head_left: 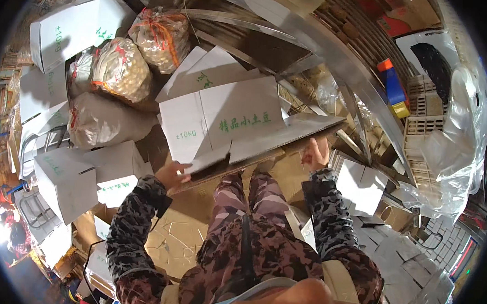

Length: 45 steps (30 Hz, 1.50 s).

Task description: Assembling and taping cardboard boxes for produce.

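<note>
A white cardboard box (218, 117) with green print is in front of me, its long near flaps (283, 137) spread toward my body and a slot cut between them. At the left end of the near flaps, my left hand (172, 176) grips the cardboard, thumb and fingers on either side of the edge. My right hand (315, 154) is closed at the right flap's lower edge, its fingertips partly hidden by the cardboard. Behind this box stand more white cardboard flaps (206, 67).
Several clear bags of round, pale produce (121, 71) lie at the far left, beside other white boxes (64, 181). Metal rails (337, 52) curve across the right. Beyond them are a blue, orange and yellow tape dispenser (393, 88), plastic crates (425, 101) and clear plastic sheeting (459, 141). Flattened cardboard (403, 265) lies at lower right.
</note>
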Each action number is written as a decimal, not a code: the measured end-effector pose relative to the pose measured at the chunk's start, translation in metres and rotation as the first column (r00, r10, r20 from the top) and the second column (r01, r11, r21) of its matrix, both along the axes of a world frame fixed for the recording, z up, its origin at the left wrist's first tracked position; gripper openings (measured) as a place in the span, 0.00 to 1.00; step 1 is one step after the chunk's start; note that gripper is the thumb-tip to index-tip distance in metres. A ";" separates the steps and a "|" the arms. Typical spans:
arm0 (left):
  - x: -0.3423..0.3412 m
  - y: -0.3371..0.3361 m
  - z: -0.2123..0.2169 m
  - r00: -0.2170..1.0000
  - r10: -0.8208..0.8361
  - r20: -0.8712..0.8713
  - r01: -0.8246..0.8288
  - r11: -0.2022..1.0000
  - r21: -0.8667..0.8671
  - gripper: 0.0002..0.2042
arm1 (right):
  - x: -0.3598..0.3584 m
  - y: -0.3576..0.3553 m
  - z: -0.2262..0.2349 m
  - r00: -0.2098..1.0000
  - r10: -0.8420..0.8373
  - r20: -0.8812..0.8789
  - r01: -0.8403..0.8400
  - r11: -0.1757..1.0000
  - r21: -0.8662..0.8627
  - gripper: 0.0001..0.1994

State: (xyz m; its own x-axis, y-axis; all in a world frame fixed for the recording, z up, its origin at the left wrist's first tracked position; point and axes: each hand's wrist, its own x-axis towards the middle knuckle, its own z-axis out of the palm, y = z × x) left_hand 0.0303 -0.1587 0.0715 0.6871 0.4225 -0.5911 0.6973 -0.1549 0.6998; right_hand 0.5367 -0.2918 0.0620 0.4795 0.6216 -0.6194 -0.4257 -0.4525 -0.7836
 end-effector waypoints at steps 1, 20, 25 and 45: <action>0.004 0.012 0.007 0.998 0.040 -0.042 -0.037 0.997 0.074 0.28 | 0.001 -0.008 0.004 0.999 0.038 0.025 -0.040 0.995 0.087 0.18; 0.087 0.062 -0.060 0.729 0.446 -0.520 -0.291 0.889 0.354 0.49 | -0.166 0.181 -0.021 -0.411 0.822 0.393 -0.663 0.026 -0.749 0.37; 0.195 0.022 -0.025 0.864 -0.435 -0.254 0.467 0.881 0.078 0.32 | -0.110 0.145 -0.210 -0.145 0.781 0.608 0.116 0.623 -0.773 0.36; 0.154 0.054 -0.079 0.976 0.016 0.219 -0.178 0.641 0.747 0.19 | -0.135 0.109 -0.125 0.811 0.577 -0.103 -0.582 0.773 -0.253 0.23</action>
State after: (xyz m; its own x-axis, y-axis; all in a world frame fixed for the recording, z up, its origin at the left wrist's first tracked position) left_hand 0.1839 -0.1044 -0.0080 0.6708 0.7355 0.0948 0.6182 -0.6253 0.4763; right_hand 0.4017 -0.1830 -0.0627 0.0681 0.5924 -0.8027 -0.0296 -0.8030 -0.5952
